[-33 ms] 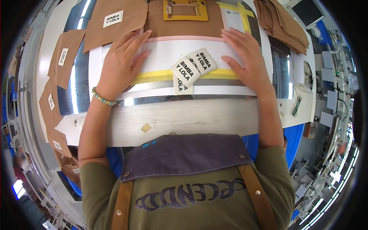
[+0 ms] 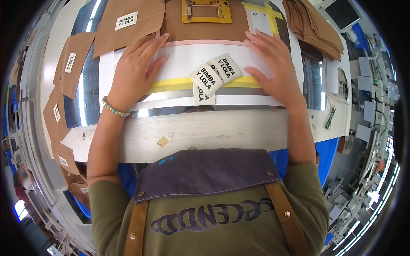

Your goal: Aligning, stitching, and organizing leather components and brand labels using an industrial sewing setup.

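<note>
- Both hands lie flat on the white template sheet (image 2: 179, 57), palms down, fingers spread and released, gripping nothing.
- The left hand (image 2: 134, 70) presses the sheet's left part, its fingertips pointing up and to the right toward the pink edge strip (image 2: 205, 43).
- The right hand (image 2: 273, 68) covers the sheet's right part, fingers fanned up and to the left.
- Between the two hands sits a small pile of cream fabric labels (image 2: 211, 77), three or so, overlapping and tilted; how many exactly cannot be told.
- The labels lie to the right of the left fingers and to the left of the right fingers, and the right thumb (image 2: 256, 76) is the nearer, just beside the pile's right corner; the left hand is well apart.
- The pile straddles a yellow tape strip (image 2: 171, 84) whose long axis runs across from one hand to the other.
- Beyond the fingertips lies a brown fabric panel (image 2: 205, 30) with a yellow clamp frame (image 2: 207, 10) on it.
- More brown pieces (image 2: 70, 64) lie out to the left of the left hand.
</note>
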Action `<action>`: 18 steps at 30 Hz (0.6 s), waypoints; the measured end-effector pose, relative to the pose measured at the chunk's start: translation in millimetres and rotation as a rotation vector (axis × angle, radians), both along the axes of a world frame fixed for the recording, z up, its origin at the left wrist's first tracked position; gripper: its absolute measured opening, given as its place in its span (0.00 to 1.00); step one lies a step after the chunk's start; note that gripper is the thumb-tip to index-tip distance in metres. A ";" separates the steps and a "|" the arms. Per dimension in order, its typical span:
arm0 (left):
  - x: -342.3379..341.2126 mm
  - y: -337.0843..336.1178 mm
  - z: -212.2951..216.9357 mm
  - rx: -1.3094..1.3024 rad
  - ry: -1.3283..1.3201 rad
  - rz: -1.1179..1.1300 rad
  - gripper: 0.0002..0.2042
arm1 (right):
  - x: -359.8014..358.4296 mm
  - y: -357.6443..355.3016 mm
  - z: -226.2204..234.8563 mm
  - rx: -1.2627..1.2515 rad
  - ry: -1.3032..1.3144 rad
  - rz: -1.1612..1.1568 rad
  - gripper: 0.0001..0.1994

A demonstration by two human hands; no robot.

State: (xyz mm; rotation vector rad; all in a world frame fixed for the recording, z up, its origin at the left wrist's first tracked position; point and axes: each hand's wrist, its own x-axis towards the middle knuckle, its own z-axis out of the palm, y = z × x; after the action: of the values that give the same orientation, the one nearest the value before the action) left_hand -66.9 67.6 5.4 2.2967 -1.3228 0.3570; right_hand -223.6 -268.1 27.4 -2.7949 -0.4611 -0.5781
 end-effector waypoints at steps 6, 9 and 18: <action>-8.8 -6.3 11.3 -0.087 -0.012 -0.038 0.22 | -11.8 32.6 4.8 -0.034 0.041 0.176 0.16; -26.4 -16.7 24.9 -0.147 0.215 -0.087 0.22 | -8.2 25.6 -0.4 -0.117 -0.041 0.153 0.10; -37.0 -80.3 15.3 -0.181 0.493 -0.199 0.17 | -3.3 30.6 -6.5 0.106 -0.088 0.123 0.13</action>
State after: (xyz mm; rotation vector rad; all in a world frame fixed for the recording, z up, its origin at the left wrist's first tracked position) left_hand -103.9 -12.7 20.7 1.9149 -1.1904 -0.1457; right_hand -226.9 -237.5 20.9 -2.6275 -0.5969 -0.6786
